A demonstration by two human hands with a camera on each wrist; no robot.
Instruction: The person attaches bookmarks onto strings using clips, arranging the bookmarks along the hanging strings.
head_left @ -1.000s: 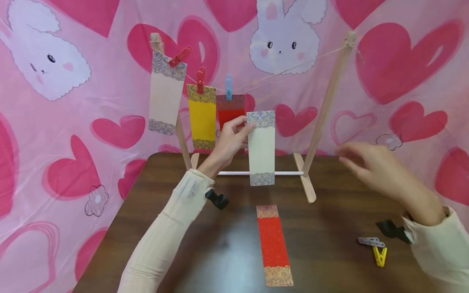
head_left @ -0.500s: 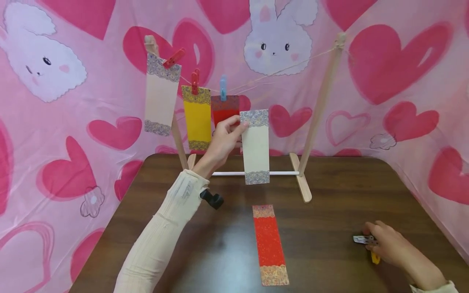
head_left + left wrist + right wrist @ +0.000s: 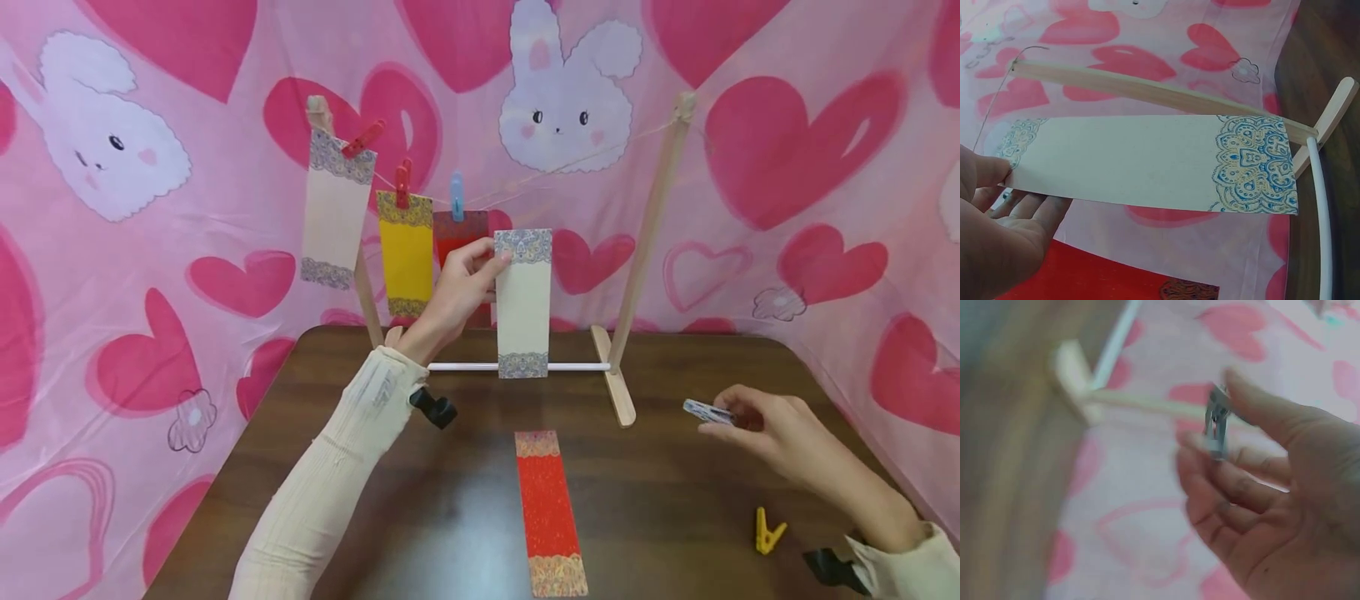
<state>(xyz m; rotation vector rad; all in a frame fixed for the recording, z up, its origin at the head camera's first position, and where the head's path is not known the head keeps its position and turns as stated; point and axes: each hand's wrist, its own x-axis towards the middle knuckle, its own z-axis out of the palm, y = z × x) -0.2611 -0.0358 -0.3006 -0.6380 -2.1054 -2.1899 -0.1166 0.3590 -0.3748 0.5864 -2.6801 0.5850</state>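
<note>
My left hand [image 3: 462, 287] pinches a cream paper card [image 3: 523, 304] by its upper left edge, in front of the string. Blue lace-like patterns band both ends of the card, which hangs upright. In the left wrist view the thumb lies over the card [image 3: 1129, 159] and the fingers behind it. Over the right side of the table, my right hand [image 3: 780, 437] holds a grey clothespin [image 3: 707, 411] between thumb and fingers. The right wrist view, blurred, shows that clothespin [image 3: 1215, 422] at the fingertips.
A wooden stand [image 3: 651, 242] carries the string, where a pale card [image 3: 339, 212], a yellow card [image 3: 406, 257] and a partly hidden red card [image 3: 461, 227] hang from clothespins. On the table [image 3: 660, 500] lie another red card [image 3: 551, 508] and a yellow clothespin [image 3: 768, 532].
My right hand went down to the two clothespins on the table, picked up the grey one and lifted it up and leftward. The left hand keeps holding the cream card in about the same place.
</note>
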